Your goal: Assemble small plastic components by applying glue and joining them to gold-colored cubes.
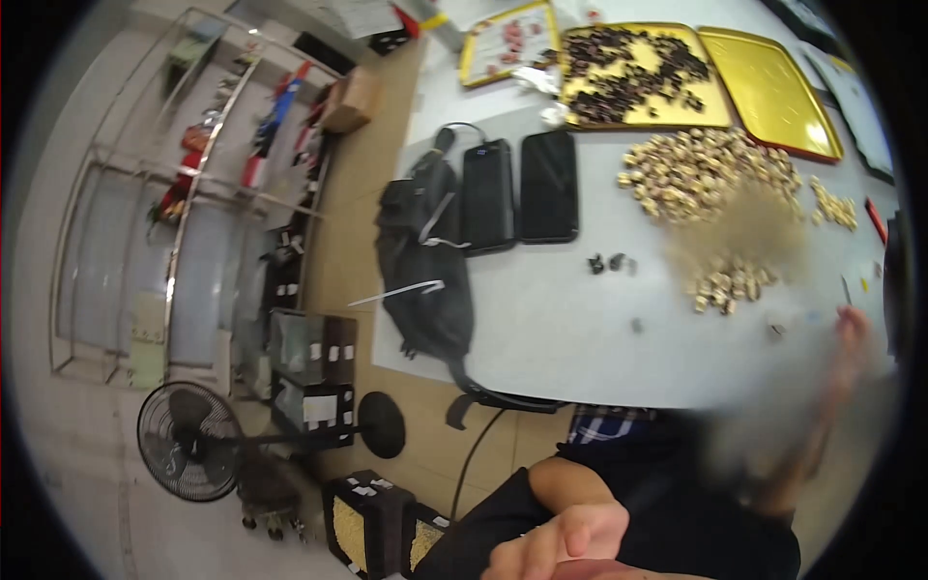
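Near the lower edge, over dark clothing, my left hand [563, 541] has its fingers curled; what they close on, if anything, is hidden, and a pinkish surface lies under it. My right hand [852, 329] is at the table's right side, small and smeared, beside a thin dark stick-like thing [846, 289]. Beyond it spreads a heap of small beige-and-brown nut-like pieces [696, 169], with a smaller group [713, 295] nearer me, partly lost in blur. Several dark bits [611, 263] lie left of that group.
A black phone [548, 187], a power bank [487, 193] and a black bag [425, 261] lie left on the table. Behind are a gold tray [720, 106] of dark pieces, another gold tray [778, 92] and a tray [474, 70] with pinkish pieces. A fan [190, 441] stands left.
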{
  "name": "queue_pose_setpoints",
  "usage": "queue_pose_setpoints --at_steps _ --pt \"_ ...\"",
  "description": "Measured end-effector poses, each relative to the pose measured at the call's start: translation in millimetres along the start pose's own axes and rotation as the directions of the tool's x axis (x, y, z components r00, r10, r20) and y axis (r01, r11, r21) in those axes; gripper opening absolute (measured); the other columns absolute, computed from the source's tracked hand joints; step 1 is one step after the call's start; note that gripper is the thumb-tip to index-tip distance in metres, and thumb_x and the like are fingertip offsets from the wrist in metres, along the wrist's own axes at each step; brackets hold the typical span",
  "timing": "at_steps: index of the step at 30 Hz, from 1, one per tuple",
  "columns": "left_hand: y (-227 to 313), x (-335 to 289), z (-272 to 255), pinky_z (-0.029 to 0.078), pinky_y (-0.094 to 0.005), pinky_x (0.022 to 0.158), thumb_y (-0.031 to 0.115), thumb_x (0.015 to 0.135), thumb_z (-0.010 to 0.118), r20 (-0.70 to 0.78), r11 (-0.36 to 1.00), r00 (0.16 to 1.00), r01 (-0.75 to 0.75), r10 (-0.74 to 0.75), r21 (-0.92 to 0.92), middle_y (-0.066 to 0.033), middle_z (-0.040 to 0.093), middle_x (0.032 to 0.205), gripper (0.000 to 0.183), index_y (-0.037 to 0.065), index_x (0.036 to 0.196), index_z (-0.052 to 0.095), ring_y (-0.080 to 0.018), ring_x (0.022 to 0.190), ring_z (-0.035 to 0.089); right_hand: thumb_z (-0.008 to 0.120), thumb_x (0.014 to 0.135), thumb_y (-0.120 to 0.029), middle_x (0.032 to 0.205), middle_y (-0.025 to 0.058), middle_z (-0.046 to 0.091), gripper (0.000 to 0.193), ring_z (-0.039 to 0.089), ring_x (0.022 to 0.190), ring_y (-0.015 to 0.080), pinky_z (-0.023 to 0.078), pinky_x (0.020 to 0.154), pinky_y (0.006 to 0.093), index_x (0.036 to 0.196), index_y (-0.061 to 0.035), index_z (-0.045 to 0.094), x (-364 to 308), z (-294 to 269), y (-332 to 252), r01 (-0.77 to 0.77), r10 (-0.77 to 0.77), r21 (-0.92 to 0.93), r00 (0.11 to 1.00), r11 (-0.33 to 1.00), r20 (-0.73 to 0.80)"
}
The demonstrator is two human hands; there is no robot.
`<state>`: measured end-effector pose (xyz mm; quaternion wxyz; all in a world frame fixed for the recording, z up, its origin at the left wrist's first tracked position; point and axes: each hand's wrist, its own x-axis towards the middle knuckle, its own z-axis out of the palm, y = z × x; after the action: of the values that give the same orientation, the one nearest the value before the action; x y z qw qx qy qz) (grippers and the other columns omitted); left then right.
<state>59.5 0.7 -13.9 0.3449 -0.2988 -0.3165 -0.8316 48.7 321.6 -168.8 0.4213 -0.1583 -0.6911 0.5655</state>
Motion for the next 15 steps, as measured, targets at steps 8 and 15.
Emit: queue_pose_setpoints --at_steps 8,15 --pt "-13.0 -30.6 -10.5 0.037 -0.0369 0.117 0.026 0.109 0.044 -0.051 0.979 0.993 -0.115 0.108 -0.167 -0.0021 0.044 0.154 0.043 0.022 0.151 0.044 -0.0211 0.142 0.043 0.046 0.106 -0.009 0.116 0.0072 0.063 0.025 0.051 0.099 0.0126 0.040 0.094 0.0273 0.121 0.0036 0.061 -3.0 -2.7 -0.2 -0.066 0.066 -0.001 0.998 0.998 -0.013" --pt "-20.3 15.7 0.1 0.037 -0.0341 0.117 0.019 0.108 0.047 -0.004 0.967 0.981 -0.193 0.195 -0.164 -0.0016 0.045 0.154 0.045 0.019 0.152 0.043 -0.0171 0.142 0.043 0.046 0.105 -0.008 0.115 0.0081 0.063 0.023 0.051 0.097 0.0129 0.040 0.093 0.0272 0.118 0.0042 0.061 -4.5 5.8 -3.7 0.046 -0.046 -0.088 0.999 0.995 0.004"
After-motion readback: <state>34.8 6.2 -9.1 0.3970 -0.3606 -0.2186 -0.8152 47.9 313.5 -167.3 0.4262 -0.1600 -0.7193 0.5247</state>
